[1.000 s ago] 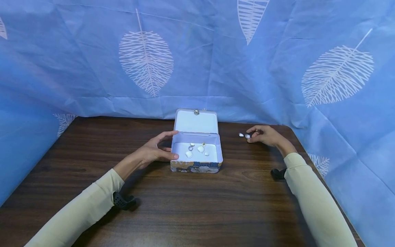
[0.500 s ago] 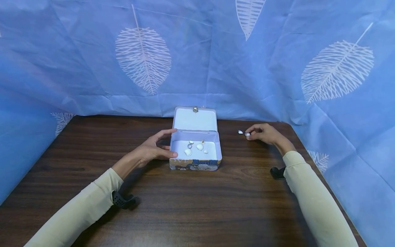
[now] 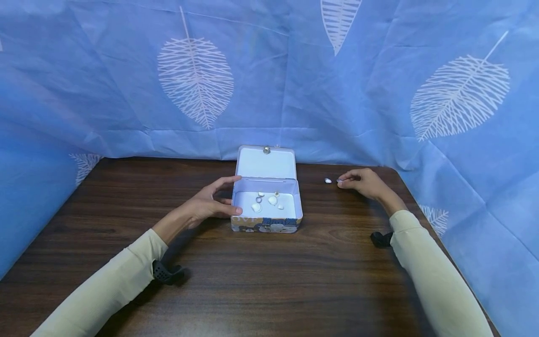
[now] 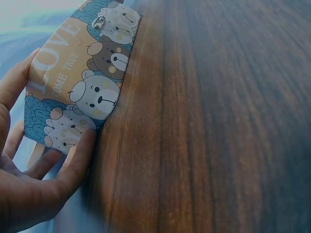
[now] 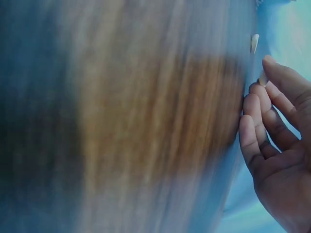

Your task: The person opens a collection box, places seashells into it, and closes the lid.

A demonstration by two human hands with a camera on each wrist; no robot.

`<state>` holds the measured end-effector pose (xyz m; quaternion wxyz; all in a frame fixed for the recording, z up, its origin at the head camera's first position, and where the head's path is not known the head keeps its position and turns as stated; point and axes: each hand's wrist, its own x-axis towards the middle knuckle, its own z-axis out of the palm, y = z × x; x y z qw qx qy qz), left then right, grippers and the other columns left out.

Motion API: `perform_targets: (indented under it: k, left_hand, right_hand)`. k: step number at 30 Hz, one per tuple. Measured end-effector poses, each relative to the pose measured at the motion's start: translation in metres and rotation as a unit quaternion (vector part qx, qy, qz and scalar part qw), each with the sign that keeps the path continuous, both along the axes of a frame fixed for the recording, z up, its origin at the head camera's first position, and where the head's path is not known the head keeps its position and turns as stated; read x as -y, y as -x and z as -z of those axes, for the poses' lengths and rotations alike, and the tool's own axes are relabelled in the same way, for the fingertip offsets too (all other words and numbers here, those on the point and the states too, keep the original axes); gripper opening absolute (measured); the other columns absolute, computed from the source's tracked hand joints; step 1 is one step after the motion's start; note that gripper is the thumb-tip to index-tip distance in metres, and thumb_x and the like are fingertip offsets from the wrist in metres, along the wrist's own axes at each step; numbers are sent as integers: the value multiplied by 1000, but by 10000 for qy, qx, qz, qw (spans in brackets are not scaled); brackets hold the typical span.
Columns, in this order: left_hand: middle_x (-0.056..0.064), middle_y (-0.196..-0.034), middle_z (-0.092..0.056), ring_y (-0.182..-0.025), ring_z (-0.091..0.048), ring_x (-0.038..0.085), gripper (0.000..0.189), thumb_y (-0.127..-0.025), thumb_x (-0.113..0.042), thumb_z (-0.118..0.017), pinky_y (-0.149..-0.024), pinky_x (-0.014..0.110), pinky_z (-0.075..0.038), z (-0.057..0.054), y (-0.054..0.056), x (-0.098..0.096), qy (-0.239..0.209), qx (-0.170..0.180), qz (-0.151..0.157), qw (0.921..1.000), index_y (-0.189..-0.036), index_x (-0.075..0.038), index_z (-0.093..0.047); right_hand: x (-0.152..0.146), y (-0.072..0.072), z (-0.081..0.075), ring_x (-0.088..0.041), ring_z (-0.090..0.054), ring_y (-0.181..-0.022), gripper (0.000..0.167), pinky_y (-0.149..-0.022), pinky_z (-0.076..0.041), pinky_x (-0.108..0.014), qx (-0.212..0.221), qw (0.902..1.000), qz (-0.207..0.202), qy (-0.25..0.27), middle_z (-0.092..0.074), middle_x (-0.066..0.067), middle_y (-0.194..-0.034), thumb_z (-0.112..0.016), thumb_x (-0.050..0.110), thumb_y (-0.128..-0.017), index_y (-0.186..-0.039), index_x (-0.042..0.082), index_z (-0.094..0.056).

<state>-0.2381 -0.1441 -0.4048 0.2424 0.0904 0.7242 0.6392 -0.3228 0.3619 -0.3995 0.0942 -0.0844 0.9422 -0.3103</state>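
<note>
A small tin box [image 3: 288, 200] with a bear print stands on the table, its lid [image 3: 265, 164] raised at the back. Several small white seashells [image 3: 273, 200] lie on its floor. My left hand [image 3: 206, 201] grips the box's left end, thumb at the front corner and fingers along the side and back. Over to the right, my right hand [image 3: 365, 182] pinches a small pale seashell [image 5: 263, 78] between thumb and fingertips, close over the table. Another white seashell [image 3: 328, 180] lies on the table just left of those fingertips.
The dark wooden table [image 3: 269, 281] ends at the back against a blue curtain [image 3: 269, 84] with white leaf prints, right behind the raised lid. Black wrist straps [image 3: 168, 273] hang below both sleeves.
My right hand closes its thumb and fingers on the seashell at its tips and shifts slightly right with it. The view tilts a little; my left hand keeps its place on the tin box.
</note>
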Motion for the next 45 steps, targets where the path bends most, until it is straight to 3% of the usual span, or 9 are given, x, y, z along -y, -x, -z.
perform_targets:
  k: [8, 13, 23, 32, 38, 45]
  left_hand:
    - [20, -182, -24, -161, -47, 48, 101, -96, -9, -91, -108, 43, -64, 1, -2, -2, 41, 58, -83, 9999, -177, -32, -37]
    - [20, -183, -24, -160, -47, 48, 101, -95, -10, -92, -107, 44, -64, 0, -3, -2, 112, 10, -115, 9999, -177, -32, -37]
    - [16, -185, -20, -161, -46, 48, 100, -98, -10, -90, -106, 45, -65, 3, -3, 1, 96, -88, -27, 9999, -178, -31, -35]
    - [19, -183, -24, -160, -46, 50, 99, -98, -11, -90, -106, 44, -65, 4, -1, 0, 63, -163, -13, 9998, -178, -31, -36]
    - [12, -186, -22, -160, -45, 50, 100, -98, -13, -91, -107, 45, -65, 3, 0, 1, 80, -232, 43, 9997, -178, -30, -35]
    - [14, -185, -24, -157, -50, 48, 101, -96, -12, -92, -107, 46, -65, 4, -1, 1, 81, -201, 1, 9998, -178, -32, -36]
  right_hand:
    - [2, -6, -2, -39, -70, -128, 46, -113, -54, -63, -233, 9997, 78, -40, -78, -20, -136, -75, 42, -111, -139, 6, -78]
    - [9, -13, -7, -37, -73, -123, 43, -108, -57, -61, -387, 9992, -73, -68, -79, -18, -133, -75, 40, -111, -139, 8, -79]
    - [29, -23, -15, -25, -75, -109, 39, -94, -59, -39, -702, 9970, -312, 2, -82, -13, -123, -76, 40, -110, -135, 10, -81]
    - [50, -38, -23, -33, -77, -116, 41, -103, -62, -58, -889, 9951, -424, 115, -81, -15, -126, -76, 38, -110, -139, 8, -79]
    - [71, -49, -32, -31, -76, -114, 41, -100, -63, -54, -1083, 9921, -586, 220, -80, -14, -128, -76, 38, -110, -139, 9, -79]
    - [91, -54, -42, -24, -75, -109, 36, -96, -61, -46, -1209, 9892, -806, 213, -80, -9, -124, -79, 37, -108, -135, 12, -82]
